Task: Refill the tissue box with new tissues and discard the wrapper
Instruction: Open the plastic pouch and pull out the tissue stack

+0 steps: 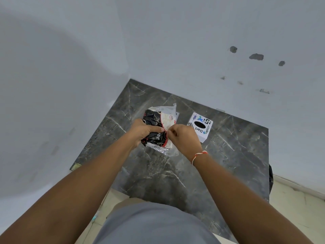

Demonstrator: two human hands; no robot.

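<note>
Over marble counter (228, 152), fingers (171, 132) pinch tissue pack (156, 124).

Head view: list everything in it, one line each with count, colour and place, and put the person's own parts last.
tissue pack: one, black, red and white plastic wrapper, held over the middle of the table.
tissue box: one, white cube with stickers and a dark oval opening on top, on the table to the right of the pack.
table: one, dark grey marble top, set into the corner.
walls: two, pale grey, several dark chips on the right one.
floor: pale tiles, lower right.
thread bracelet: one, red and white, on the right wrist.
left hand: one, grips the pack.
right hand: one, fingers pinch the wrapper.
</note>
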